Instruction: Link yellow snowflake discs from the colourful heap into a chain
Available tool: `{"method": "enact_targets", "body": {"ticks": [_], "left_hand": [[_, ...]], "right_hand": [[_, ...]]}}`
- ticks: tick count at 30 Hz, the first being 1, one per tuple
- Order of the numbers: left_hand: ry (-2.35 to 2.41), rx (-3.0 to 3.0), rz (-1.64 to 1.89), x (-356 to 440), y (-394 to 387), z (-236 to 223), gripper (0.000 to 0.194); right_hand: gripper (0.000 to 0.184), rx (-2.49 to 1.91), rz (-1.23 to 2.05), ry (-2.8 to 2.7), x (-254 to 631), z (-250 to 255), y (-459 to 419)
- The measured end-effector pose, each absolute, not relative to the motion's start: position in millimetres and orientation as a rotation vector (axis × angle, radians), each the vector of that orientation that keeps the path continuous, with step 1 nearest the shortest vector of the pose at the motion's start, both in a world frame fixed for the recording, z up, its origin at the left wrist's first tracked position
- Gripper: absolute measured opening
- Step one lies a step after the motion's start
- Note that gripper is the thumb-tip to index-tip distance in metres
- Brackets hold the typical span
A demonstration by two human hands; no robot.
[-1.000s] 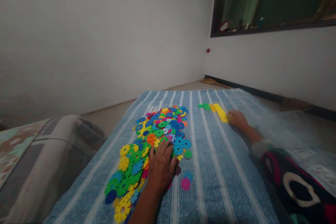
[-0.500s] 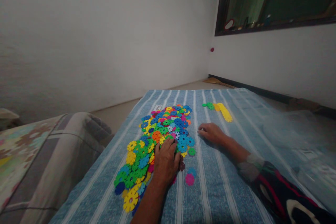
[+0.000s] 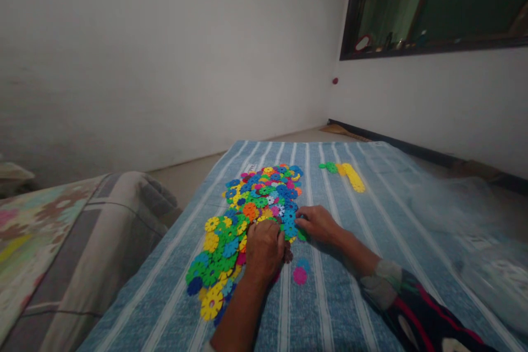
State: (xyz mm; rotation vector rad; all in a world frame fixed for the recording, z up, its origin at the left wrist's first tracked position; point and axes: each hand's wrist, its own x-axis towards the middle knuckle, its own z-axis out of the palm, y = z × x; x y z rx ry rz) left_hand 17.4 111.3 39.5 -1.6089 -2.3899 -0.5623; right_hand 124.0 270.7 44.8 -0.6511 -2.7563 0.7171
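Note:
Plastic snowflake discs with slotted rims lie in a long heap in many colours. My left hand rests on the heap's right side, its fingers curled down among the discs; whatever they hold is hidden. At the right edge of the heap is my right hand, its thumb and fingers drawn together beside light blue discs. I cannot make out what is between them. A green disc shows partly under this hand. Nearer to me lie a pink disc and a brown disc.
A joined row of yellow discs and green discs lies further back on the striped blue cloth. Clear plastic bags rest at the right. A covered piece of furniture stands left, walls behind.
My right hand has moved left and slightly nearer, from bare cloth to the heap's edge. The fingers of my left hand have curled in more.

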Motion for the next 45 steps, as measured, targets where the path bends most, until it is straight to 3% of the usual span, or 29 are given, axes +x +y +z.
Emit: {"method": "enact_targets", "body": {"ticks": [7, 18, 22, 27, 33, 39, 45], "left_hand": [[-2.351, -1.625, -0.528, 24, 112, 34, 0.025], [-2.36, -1.517, -0.534, 21, 110, 34, 0.028], [-2.407, -1.531, -0.508, 24, 110, 36, 0.027], [-2.444, -1.545, -0.484, 24, 110, 37, 0.028], [-2.401, -1.551, -0.503, 22, 110, 35, 0.028], [-2.401, -1.541, -0.539, 20, 110, 35, 0.029], [-2.399, -1.522, -0.514, 20, 110, 34, 0.025]], "right_hand": [[0.025, -0.546, 0.724, -2.778, 81, 59, 260], [0.027, -0.648, 0.458, -2.924, 34, 63, 247], [0.026, -0.689, 0.635, -2.856, 31, 57, 248], [0.004, -0.731, 1.073, -2.617, 26, 51, 255], [0.014, -0.781, 1.314, -2.464, 35, 50, 271], [0.013, -0.787, 1.353, -2.445, 42, 52, 274], [0.007, -0.765, 1.158, -2.581, 35, 46, 268]]}}
